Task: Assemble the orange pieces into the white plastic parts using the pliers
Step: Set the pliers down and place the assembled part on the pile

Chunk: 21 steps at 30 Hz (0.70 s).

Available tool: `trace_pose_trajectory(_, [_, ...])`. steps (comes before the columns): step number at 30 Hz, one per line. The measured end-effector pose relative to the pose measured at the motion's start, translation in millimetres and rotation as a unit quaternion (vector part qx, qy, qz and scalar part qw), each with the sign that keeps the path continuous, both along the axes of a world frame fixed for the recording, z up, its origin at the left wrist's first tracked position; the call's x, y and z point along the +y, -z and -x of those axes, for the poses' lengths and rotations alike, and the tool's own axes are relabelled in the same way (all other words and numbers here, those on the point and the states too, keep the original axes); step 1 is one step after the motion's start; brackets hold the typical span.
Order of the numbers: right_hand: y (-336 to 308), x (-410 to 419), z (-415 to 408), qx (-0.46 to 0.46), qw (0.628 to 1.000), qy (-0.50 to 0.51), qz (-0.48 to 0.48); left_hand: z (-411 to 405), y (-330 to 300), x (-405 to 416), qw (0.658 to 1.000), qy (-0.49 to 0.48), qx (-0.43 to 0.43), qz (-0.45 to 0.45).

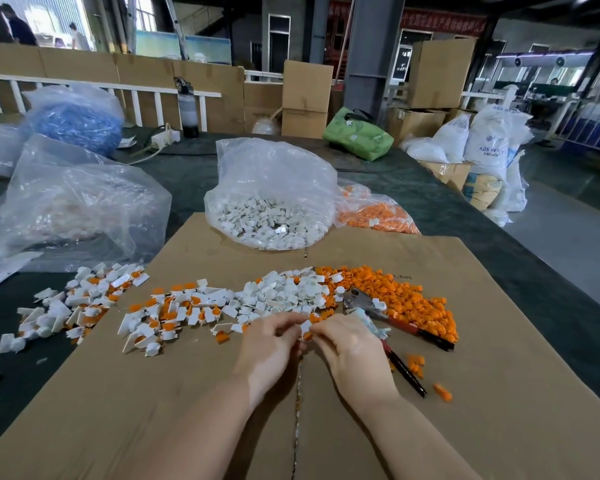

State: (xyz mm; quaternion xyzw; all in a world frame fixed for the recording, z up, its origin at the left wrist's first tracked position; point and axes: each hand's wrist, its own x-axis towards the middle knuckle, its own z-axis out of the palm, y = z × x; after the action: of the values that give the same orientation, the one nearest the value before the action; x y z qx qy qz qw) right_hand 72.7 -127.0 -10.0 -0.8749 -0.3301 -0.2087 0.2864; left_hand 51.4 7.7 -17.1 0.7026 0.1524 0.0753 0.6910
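Both forearms are reaching up from six o'clock over the cardboard sheet (187, 410), where the left hand (271, 344) and right hand (352, 348) are together pinching one white plastic part (305, 328) with an orange piece (308, 337) at its lower end, fingers curled around it. Pliers (388, 322) are lying at three o'clock of the hands, beside the loose orange pieces (409, 299), with unfilled white parts (284, 294) heaped at twelve o'clock.

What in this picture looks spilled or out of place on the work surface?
A few orange pieces lie scattered apart from the main orange pile, beside the pliers. Some assembled parts have spread off the cardboard sheet onto the dark table.
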Motion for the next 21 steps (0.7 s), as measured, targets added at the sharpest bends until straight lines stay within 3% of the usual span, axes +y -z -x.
trace_pose_trajectory(5, [9.9, 2.8, -0.3, 0.068, 0.994, 0.037, -0.071, 8.1, 1.8, 1.9, 0.984, 0.056, -0.038, -0.163])
trace_pose_trajectory(21, [7.9, 2.0, 7.9, 0.017, 0.999, 0.032, -0.038, 10.0, 8.1, -7.1, 0.942, 0.031, -0.100, -0.320])
